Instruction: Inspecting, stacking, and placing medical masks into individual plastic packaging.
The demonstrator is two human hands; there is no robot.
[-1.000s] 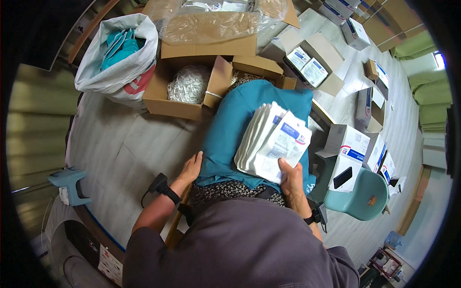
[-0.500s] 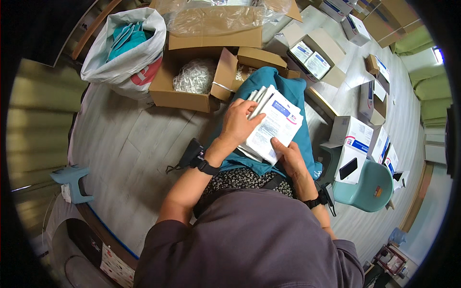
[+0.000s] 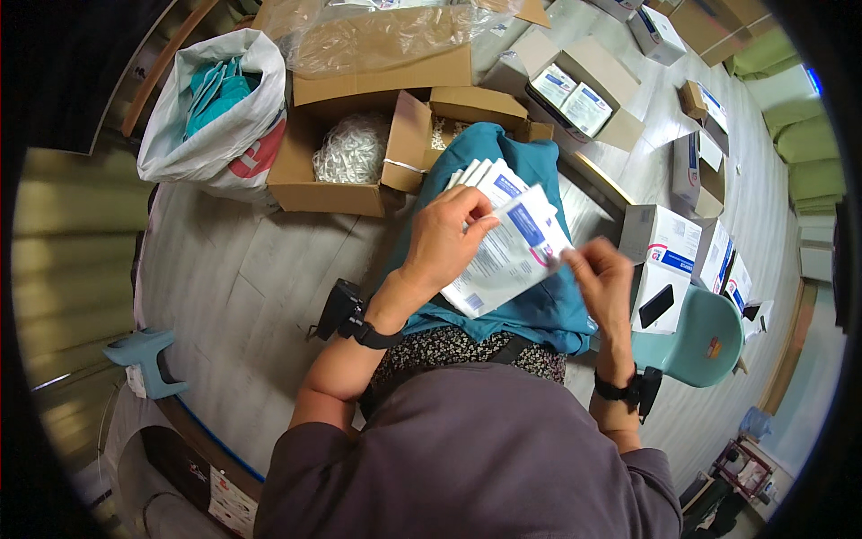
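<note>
Over my lap lies a teal cloth (image 3: 489, 142), and above it my left hand (image 3: 447, 235) is closed on a fanned stack of flat white packets (image 3: 501, 180) with blue printed panels. The front packet (image 3: 498, 260) sits tilted across the others, pinched at its upper left edge by my left thumb and fingers. At that packet's right corner, my right hand (image 3: 602, 283) is closed with thumb and fingertips on it, somewhat blurred by motion. Where my left palm covers them, the packets' left edges are hidden.
Ahead stand an open cardboard box (image 3: 328, 196) with a bundle of white cords (image 3: 352, 151), and a white sack (image 3: 166, 153) of teal pieces. An open carton (image 3: 620, 81) holds more packets. On the right are white boxes (image 3: 660, 235), a phone (image 3: 656, 306) and a green chair (image 3: 705, 346).
My right hand has moved from the packets' lower edge up to the front packet's right corner. The front packet has turned and separated from the stack behind it.
</note>
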